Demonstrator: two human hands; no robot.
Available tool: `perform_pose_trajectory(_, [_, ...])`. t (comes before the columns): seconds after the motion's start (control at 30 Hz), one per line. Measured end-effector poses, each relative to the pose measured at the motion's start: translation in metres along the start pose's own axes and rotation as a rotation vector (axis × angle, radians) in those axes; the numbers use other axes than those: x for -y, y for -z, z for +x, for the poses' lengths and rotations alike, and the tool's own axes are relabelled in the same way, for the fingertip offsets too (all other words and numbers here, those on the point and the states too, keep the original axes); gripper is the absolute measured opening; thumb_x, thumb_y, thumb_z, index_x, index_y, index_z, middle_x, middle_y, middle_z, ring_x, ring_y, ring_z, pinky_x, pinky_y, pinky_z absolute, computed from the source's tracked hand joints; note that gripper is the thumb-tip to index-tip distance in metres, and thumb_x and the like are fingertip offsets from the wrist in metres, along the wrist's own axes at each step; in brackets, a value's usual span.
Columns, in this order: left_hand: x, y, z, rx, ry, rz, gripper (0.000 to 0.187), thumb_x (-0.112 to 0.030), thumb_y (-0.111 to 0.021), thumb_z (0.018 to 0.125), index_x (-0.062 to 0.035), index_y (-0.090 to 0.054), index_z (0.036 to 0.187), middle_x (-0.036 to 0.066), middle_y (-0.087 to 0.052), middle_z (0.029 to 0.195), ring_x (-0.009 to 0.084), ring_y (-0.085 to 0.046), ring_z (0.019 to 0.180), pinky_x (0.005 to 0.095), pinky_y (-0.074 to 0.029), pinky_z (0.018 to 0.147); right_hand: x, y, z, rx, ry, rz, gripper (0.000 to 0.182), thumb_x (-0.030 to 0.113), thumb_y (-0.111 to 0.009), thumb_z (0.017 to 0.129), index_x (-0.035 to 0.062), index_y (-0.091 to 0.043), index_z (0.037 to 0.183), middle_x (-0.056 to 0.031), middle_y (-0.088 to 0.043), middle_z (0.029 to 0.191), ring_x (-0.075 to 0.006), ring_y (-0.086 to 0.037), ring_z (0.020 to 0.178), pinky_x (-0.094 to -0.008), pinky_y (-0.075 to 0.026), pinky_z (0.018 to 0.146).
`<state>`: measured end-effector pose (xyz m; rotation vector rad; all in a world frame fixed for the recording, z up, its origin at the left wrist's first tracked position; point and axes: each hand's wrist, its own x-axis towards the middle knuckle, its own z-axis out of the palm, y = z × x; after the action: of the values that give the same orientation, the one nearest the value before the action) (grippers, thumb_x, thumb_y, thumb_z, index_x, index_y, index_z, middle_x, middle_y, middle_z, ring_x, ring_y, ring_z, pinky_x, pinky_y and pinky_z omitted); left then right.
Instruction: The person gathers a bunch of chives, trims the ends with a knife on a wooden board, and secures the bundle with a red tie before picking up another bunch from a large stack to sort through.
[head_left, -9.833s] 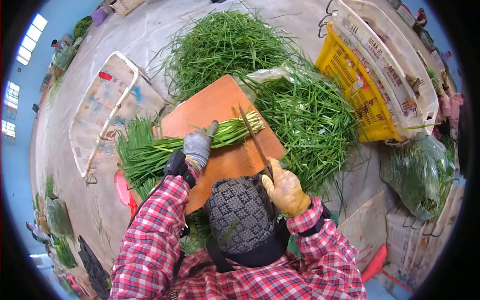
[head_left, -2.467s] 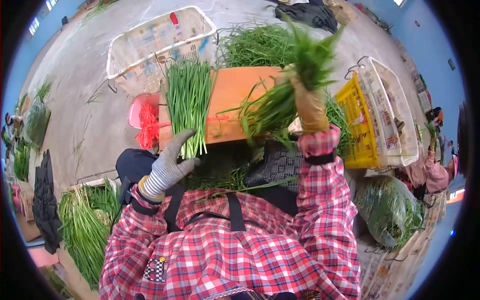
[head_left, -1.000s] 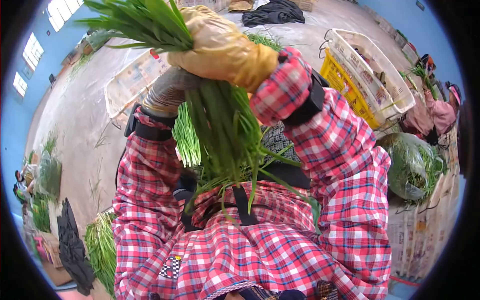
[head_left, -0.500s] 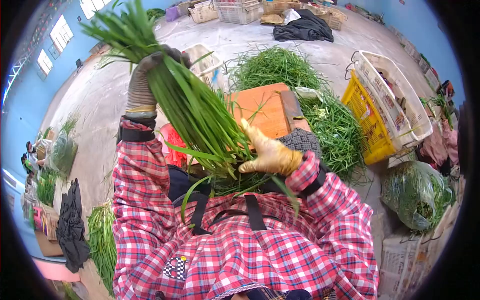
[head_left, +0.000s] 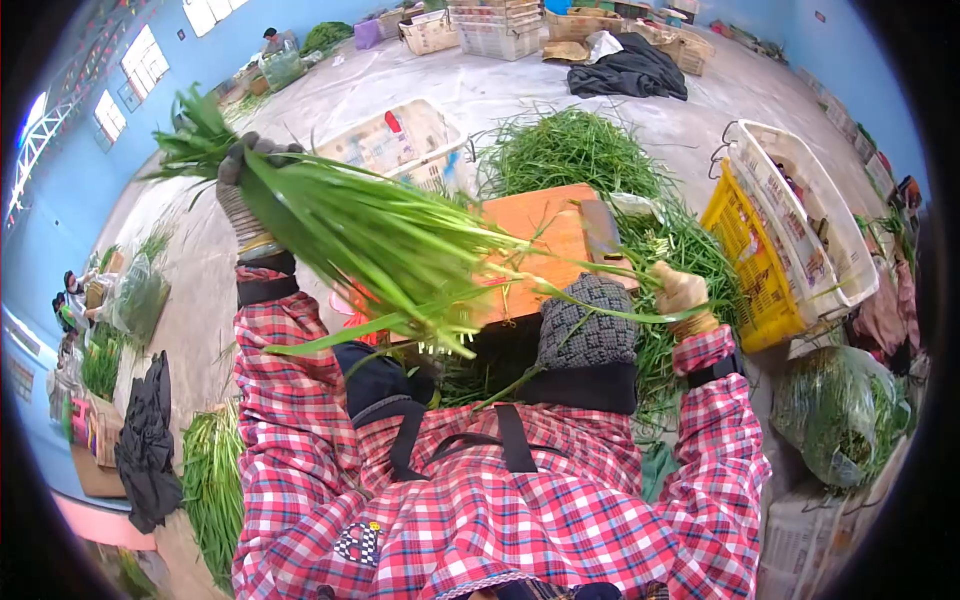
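My left hand (head_left: 250, 165), in a dark grey glove, is wrapped round a bunch of long green leaves (head_left: 360, 235) near one end. The bunch slants down to the right, its pale ends fanned out and blurred beside the orange board (head_left: 540, 235). My right hand (head_left: 683, 292), in a yellowish glove, is closed on a few loose leaves (head_left: 600, 300) that stretch left toward the bunch. A dark blade-like piece (head_left: 600, 232) lies on the board's right side.
Heaps of cut leaves (head_left: 570, 150) lie behind and right of the board. A white basket (head_left: 395, 145) stands behind the bunch, yellow (head_left: 750, 265) and white crates at the right. A filled plastic bag (head_left: 835, 415) sits at lower right, leaves (head_left: 212, 490) at lower left.
The bunch has swung to a flatter slant as my left hand moved left and down. My right hand has moved right, away from the bunch, and closed on a few leaves.
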<state>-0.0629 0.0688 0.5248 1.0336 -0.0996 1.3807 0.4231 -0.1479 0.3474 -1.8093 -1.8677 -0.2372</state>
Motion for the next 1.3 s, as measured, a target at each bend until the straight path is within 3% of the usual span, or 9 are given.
perform_pose_trajectory(0.1, [-0.012, 0.016, -0.003, 0.108, -0.022, -0.078, 0.016, -0.024, -0.055, 0.088, -0.0094, -0.051, 0.092, 0.0, -0.051, 0.077, 0.0148, -0.047, 0.073, 0.0355, -0.038, 0.086, -0.076, -0.023, -0.029, -0.026, -0.185, -0.151, 0.01, 0.019, -0.058, 0.082, 0.018, -0.063, 0.091, -0.0152, -0.06, 0.062, -0.0356, -0.062, 0.062, -0.0442, -0.049, 0.056])
perform_pose_trajectory(0.2, [-0.014, 0.017, -0.009, 0.153, -0.003, -0.159, 0.014, -0.025, -0.054, 0.089, -0.0119, -0.049, 0.09, -0.002, -0.048, 0.076, 0.0132, -0.045, 0.072, 0.0346, -0.038, 0.084, -0.075, 0.009, -0.024, 0.408, -0.734, -0.414, 0.066, 0.025, -0.067, 0.074, 0.0226, -0.043, 0.135, -0.019, -0.057, 0.117, -0.034, -0.056, 0.105, -0.043, -0.048, 0.086])
perform_pose_trajectory(0.47, [0.005, 0.0, -0.02, 0.323, 0.073, -0.43, 0.013, -0.024, -0.057, 0.089, -0.0158, -0.047, 0.086, -0.007, -0.045, 0.07, 0.0091, -0.044, 0.065, 0.0314, -0.039, 0.08, 0.151, -0.02, 0.07, 0.229, 0.504, 0.746, 0.11, 0.019, -0.081, 0.061, 0.0018, -0.013, 0.146, -0.0202, -0.02, 0.147, -0.033, -0.014, 0.139, -0.0374, -0.016, 0.113])
perform_pose_trajectory(0.6, [-0.001, 0.015, -0.026, 0.346, 0.043, -0.507, 0.015, -0.026, -0.057, 0.089, -0.0158, -0.047, 0.085, -0.006, -0.046, 0.069, 0.01, -0.045, 0.065, 0.0304, -0.038, 0.075, 0.184, -0.055, 0.069, 0.692, 0.134, 1.075, 0.087, 0.014, -0.069, 0.074, 0.0072, -0.019, 0.145, -0.021, -0.061, 0.102, -0.0323, -0.061, 0.097, -0.0398, -0.048, 0.08])
perform_pose_trajectory(0.7, [-0.013, 0.014, -0.033, 0.375, 0.034, -0.422, 0.015, -0.026, -0.057, 0.089, -0.0157, -0.046, 0.085, -0.006, -0.046, 0.069, 0.0103, -0.046, 0.065, 0.0302, -0.038, 0.074, 0.161, -0.058, 0.037, 0.349, 0.377, 0.488, 0.032, 0.018, -0.056, 0.083, 0.0125, -0.055, 0.114, -0.0201, -0.059, 0.066, -0.0373, -0.06, 0.061, -0.046, -0.048, 0.055])
perform_pose_trajectory(0.83, [-0.015, 0.012, -0.039, 0.385, 0.027, -0.275, 0.016, -0.027, -0.057, 0.088, -0.0156, -0.046, 0.085, -0.005, -0.046, 0.068, 0.0106, -0.046, 0.064, 0.0299, -0.037, 0.073, 0.117, -0.001, 0.011, 0.21, 0.273, 0.337, 0.005, 0.007, -0.056, 0.081, 0.0098, -0.055, 0.084, -0.0144, -0.058, 0.059, -0.0324, -0.06, 0.052, -0.0418, -0.047, 0.046])
perform_pose_trajectory(1.07, [-0.008, 0.033, -0.038, 0.333, -0.043, -0.302, 0.015, -0.027, -0.055, 0.09, -0.0157, -0.049, 0.083, -0.005, -0.051, 0.064, 0.0099, -0.049, 0.06, 0.0295, -0.04, 0.073, -0.069, -0.014, -0.034, 0.162, -0.178, -0.147, 0.022, 0.005, -0.053, 0.083, 0.0184, -0.067, 0.094, -0.0163, -0.065, 0.074, -0.0324, -0.064, 0.063, -0.0403, -0.051, 0.054])
perform_pose_trajectory(1.17, [-0.015, 0.034, -0.037, 0.426, -0.015, -0.364, 0.014, -0.025, -0.053, 0.092, -0.0154, -0.052, 0.082, -0.005, -0.055, 0.062, 0.0091, -0.053, 0.058, 0.0296, -0.042, 0.072, -0.012, 0.041, 0.006, 0.481, -0.563, -0.603, 0.087, 0.009, -0.068, 0.067, 0.0271, -0.03, 0.143, -0.0165, -0.045, 0.131, -0.0329, -0.045, 0.12, -0.0429, -0.041, 0.096])
perform_pose_trajectory(1.3, [-0.008, 0.022, -0.038, 0.513, 0.034, -0.349, 0.013, -0.018, -0.052, 0.091, -0.0131, -0.055, 0.08, -0.002, -0.06, 0.061, 0.011, -0.058, 0.057, 0.0297, -0.045, 0.069, 0.071, 0.015, 0.075, 0.03, 0.358, 0.497, 0.081, 0.001, -0.068, 0.069, 0.002, -0.031, 0.141, -0.017, -0.038, 0.139, -0.0299, -0.033, 0.132, -0.0368, -0.025, 0.11])
